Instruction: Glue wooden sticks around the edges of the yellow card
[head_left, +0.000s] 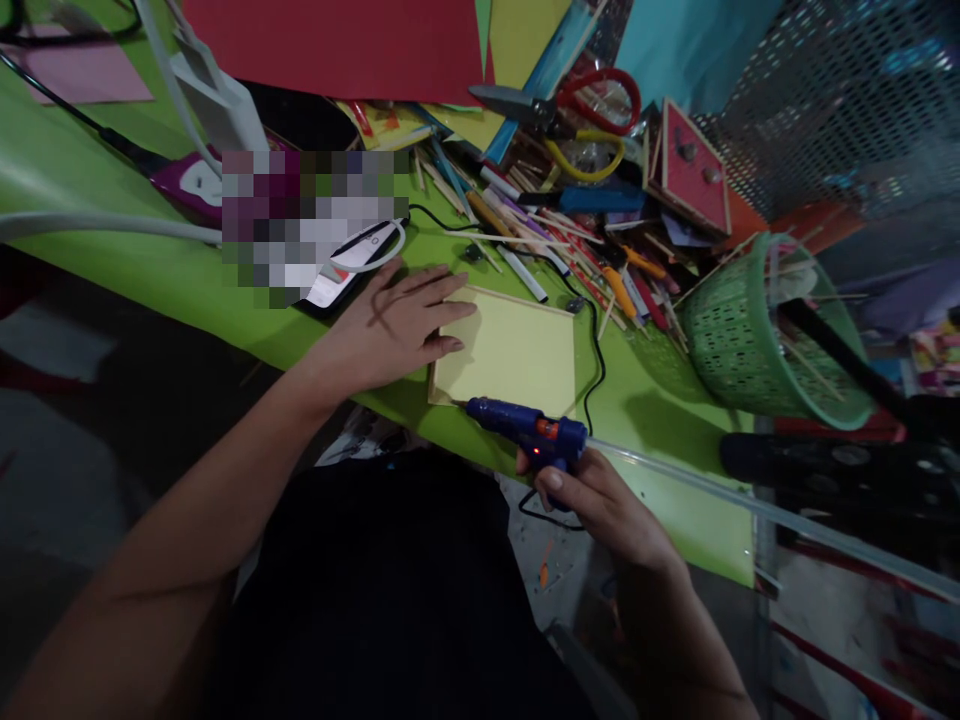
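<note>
My right hand (592, 495) grips the handle of a blue hot glue gun (517, 422) whose small red light is lit. A long clear glue stick (675, 465) sticks out of its back end. The nozzle points left, at the near left corner of a pale yellow card (517, 350) edged with thin wooden sticks; whether it touches cannot be made out. My left hand (405, 325) lies flat, fingers stretched over the card's left side. Just behind that hand is a phone (337, 275) with a lit screen, partly blurred out.
Behind the card lie loose sticks, pens and scissors (555, 115) with red and yellow handles. A green basket (720, 320) stands at right. The glue gun's black cord (600, 350) loops past the card. A purple power strip (184, 190) with plugs is at left on the green table (97, 240).
</note>
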